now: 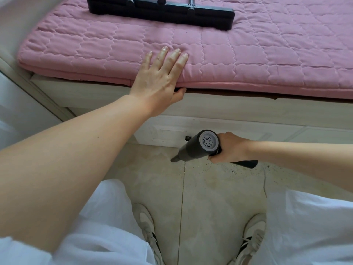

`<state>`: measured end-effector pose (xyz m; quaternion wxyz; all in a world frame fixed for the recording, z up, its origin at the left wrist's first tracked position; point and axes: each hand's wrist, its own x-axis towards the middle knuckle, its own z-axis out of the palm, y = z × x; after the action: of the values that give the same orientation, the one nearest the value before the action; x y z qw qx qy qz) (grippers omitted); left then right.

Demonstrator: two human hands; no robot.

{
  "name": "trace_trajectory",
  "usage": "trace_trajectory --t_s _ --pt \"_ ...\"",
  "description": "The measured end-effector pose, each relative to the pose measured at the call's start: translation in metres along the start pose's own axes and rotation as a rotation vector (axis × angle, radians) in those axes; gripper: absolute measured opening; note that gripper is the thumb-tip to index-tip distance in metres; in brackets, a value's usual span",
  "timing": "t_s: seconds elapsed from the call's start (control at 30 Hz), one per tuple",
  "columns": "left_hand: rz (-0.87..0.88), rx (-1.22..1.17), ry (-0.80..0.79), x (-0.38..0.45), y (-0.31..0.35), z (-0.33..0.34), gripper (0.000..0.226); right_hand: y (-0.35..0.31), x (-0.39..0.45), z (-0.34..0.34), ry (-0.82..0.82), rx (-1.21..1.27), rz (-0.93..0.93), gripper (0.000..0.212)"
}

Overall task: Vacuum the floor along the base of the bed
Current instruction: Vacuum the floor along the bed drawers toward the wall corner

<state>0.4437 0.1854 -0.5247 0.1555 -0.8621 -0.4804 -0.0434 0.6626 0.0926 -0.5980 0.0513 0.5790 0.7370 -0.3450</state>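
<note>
Right hand point(232, 148) grasps handheld vacuum point(200, 147) by handle, nozzle angled down to tiled floor point(210, 188) at bed base point(162, 131); left hand point(160, 81) released, flat on pink mattress point(248, 60) edge, above vacuum

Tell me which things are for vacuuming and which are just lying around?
For the job:
handheld vacuum, gripped by the right hand
floor with dark crumbs
bed base

Just there:
pink quilted pad, with the left hand resting on it
black mop head
</note>
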Motion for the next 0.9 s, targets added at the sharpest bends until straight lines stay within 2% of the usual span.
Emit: trace_trajectory --t_s 0.1,0.63,0.9 --pt "0.0 -0.002 -0.001 0.0 0.0 -0.001 0.086 -0.001 -0.002 -0.001 -0.004 -0.001 0.006 0.019" --pt "-0.003 -0.037 -0.013 0.002 0.001 -0.004 0.078 -0.008 -0.041 0.008 -0.047 -0.082 0.06 0.034" --pt "-0.015 -0.05 -0.048 0.003 0.001 -0.007 0.078 0.003 -0.028 -0.004 -0.074 -0.089 0.089 0.026"
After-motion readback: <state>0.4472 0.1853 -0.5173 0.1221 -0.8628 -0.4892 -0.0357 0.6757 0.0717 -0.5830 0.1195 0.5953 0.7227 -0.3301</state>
